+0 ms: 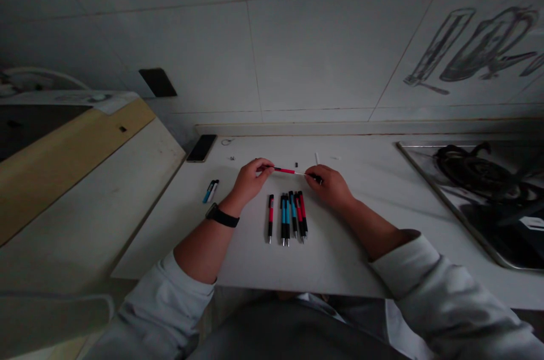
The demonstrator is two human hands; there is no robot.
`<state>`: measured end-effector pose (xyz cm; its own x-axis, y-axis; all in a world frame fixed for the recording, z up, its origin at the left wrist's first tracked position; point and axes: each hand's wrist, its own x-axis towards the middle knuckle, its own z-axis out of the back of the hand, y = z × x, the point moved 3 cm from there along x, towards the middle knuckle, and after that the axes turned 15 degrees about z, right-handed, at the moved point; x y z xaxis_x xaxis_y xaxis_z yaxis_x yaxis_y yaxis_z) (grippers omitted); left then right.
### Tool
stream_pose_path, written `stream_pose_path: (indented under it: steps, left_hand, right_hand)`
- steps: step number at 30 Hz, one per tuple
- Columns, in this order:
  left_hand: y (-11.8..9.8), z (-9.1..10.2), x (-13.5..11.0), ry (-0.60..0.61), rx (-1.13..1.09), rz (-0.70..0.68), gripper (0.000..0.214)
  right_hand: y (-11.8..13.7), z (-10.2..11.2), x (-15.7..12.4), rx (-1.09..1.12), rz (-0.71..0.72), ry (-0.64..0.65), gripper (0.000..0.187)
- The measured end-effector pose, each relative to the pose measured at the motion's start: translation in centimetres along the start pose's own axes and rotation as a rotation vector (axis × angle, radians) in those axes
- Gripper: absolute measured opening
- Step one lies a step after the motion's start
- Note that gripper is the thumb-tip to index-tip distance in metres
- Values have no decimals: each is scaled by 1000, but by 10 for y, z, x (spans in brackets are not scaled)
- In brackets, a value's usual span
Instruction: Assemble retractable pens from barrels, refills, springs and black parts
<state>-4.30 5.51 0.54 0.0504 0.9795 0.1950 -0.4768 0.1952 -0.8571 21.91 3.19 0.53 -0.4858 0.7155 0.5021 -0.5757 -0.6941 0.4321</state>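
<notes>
Item under inspection: a red pen barrel, held above the desk between both hands. The fingers of the left hand are pinched narrowly on its left end. Those of the right hand are closed on a dark piece, a thin pale rod spanning the gap.

Risks, in this inspector's judgement: a sideways pull could bend the rod, which is slender and unsupported midway. A sudden release could scatter parts. The small dark part lies just beyond the barrel and could be knocked by a knuckle. The row of pens could roll if a wrist brushes it. Poor light makes small parts easy to lose.

Surface and room: desk white and flat; phone at the back left, a ring beside it, pen pieces nearer. A stove adjoins at right; a pale tiled wall stands behind.
</notes>
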Motion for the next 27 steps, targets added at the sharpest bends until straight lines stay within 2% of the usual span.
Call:
stream_pose_path:
  steps: [4,8,12,20,24,27]
  left_hand:
    - [5,15,7,13,-8,111,12]
    - [8,25,9,40,15,134,13]
    - [7,27,6,37,101,73,13]
    - [-6,24,-2,131,349,-61,12]
    - [-11,35,-2,88,344,-94,14]
    - [-13,53,1,48,266,-83,14]
  right_hand:
    - [-5,4,-1,-44,-26,-8,19]
    - [-8,3,-2,-97,-55,24,18]
    - [-9,0,-3,-112,-71,53,19]
    - [-11,-1,-2,-93,-85,36,18]
    - [-11,0,-2,-90,-84,24,19]
    - [-10,1,-2,-80,-79,15,19]
